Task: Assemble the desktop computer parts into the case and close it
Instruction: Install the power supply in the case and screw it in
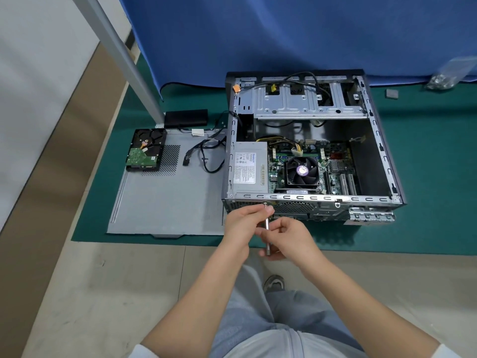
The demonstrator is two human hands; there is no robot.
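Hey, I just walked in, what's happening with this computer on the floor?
A person is working on an open desktop case lying on a green mat. Both hands hold a metal screwdriver shaft with its tip at the case's rear edge by the power supply: the left hand near the tip, the right hand lower down. The hard drive rests outside on the detached side panel, with loose cables beside it.

Bare forearms, white short sleeves (144,351), light grey trousers (296,313), 1 grey shoe (275,283).
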